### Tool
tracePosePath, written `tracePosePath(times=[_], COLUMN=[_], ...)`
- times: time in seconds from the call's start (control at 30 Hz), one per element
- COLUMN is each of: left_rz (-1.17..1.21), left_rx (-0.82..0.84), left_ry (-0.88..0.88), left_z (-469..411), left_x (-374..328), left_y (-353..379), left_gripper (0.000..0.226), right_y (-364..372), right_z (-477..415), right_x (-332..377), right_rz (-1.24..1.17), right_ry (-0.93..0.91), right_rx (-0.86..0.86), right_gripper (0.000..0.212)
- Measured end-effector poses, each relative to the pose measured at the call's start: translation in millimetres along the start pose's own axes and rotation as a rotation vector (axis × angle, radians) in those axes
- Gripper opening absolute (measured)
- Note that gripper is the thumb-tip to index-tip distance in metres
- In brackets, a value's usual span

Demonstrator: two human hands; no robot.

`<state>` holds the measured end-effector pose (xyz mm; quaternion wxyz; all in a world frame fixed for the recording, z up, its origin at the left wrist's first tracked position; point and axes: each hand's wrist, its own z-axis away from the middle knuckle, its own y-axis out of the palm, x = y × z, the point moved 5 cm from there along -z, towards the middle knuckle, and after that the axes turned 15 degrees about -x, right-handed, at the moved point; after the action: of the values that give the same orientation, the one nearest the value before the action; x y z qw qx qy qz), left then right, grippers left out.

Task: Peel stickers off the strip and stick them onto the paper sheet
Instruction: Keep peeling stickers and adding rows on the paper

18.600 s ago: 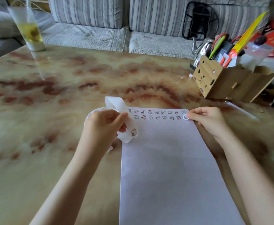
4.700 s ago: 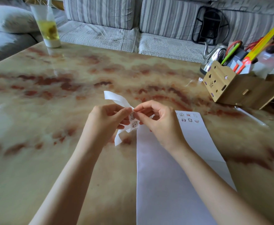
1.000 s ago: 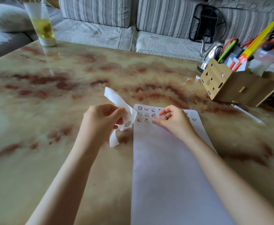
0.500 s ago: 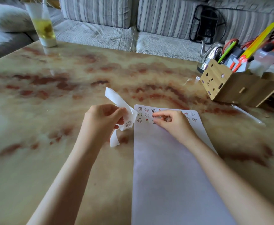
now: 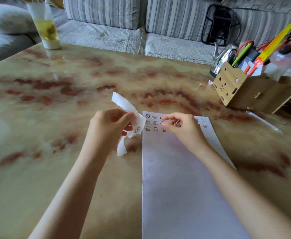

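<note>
As the right hand (image 5: 181, 128), fingers curled, quits the paper sheet (image 5: 184, 187), the strip (image 5: 122, 104) pinched in the left hand (image 5: 106, 128) at 9 o'clock awaits peeling.

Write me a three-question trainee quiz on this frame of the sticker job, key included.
1. True or false: the left hand holds the sticker strip.
2. Where on the paper sheet do the stickers sit? A) near end B) far end C) middle.
3. Fill in: the right hand is over the ____.
Key: 1 true; 2 B; 3 paper sheet.
</note>
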<state>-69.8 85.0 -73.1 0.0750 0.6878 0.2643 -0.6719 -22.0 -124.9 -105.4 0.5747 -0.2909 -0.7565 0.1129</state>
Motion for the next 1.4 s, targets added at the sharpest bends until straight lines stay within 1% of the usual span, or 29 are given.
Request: tracePosePath(times=[0.1, 0.2, 0.3, 0.43, 0.53, 0.63, 0.7, 0.77, 1.07, 1.27, 1.4], left_rz=[0.033, 0.063, 0.112, 0.128, 0.167, 0.188, 0.151, 0.123, 0.091, 0.059, 0.022], left_rx=[0.002, 0.0, -0.012, -0.024, -0.023, 0.022, 0.062, 0.081, 0.062, 0.056, 0.047], left_ry=[0.013, 0.023, 0.031, 0.038, -0.007, -0.05, -0.02, 0.01, 0.032, 0.043, 0.048], left_z=[-0.4, -0.5, -0.5, -0.7, -1.8, -1.2, 0.8, 2.2, 0.9, 1.1, 1.6], left_x=[-1.1, -2.8, -5.1, -6.8, -5.7, -5.4, -6.7, -7.3, -4.1, -3.0, -1.7], left_y=[1.0, 2.0, 1.0, -0.5, -0.4, 0.4, 0.9, 1.2, 1.6, 3.0, 3.4], left_gripper=[0.017, 0.017, 0.016, 0.017, 0.023, 0.028, 0.021, 0.017, 0.018, 0.015, 0.016], right_y=[-6.2, -0.6, 5.3, 6.8, 8.9, 10.1, 10.6, 11.0, 10.0, 10.2, 11.5], right_z=[8.7, 22.2, 28.2, 28.3, 28.6, 26.6, 25.2, 24.8, 27.4, 27.6, 30.2], right_x=[35.1, 66.1, 73.5, 73.8, 76.1, 77.2, 77.6, 77.5, 77.8, 77.0, 77.7], right_rz=[-0.18, -0.24, -0.275, -0.321, -0.349, -0.366, -0.385, -0.386, -0.279, -0.241, -0.155], right_ry=[-0.082, -0.164, -0.15, -0.114, -0.106, -0.083, -0.079, -0.095, -0.178, -0.159, -0.251], right_rx=[-0.003, 0.1, 0.146, 0.134, 0.109, 0.088, 0.081, 0.079, 0.073, 0.113, 0.14], right_gripper=[0.01, 0.005, 0.008, 0.011, 0.013, 0.013, 0.012, 0.011, 0.008, 0.008, 0.009])
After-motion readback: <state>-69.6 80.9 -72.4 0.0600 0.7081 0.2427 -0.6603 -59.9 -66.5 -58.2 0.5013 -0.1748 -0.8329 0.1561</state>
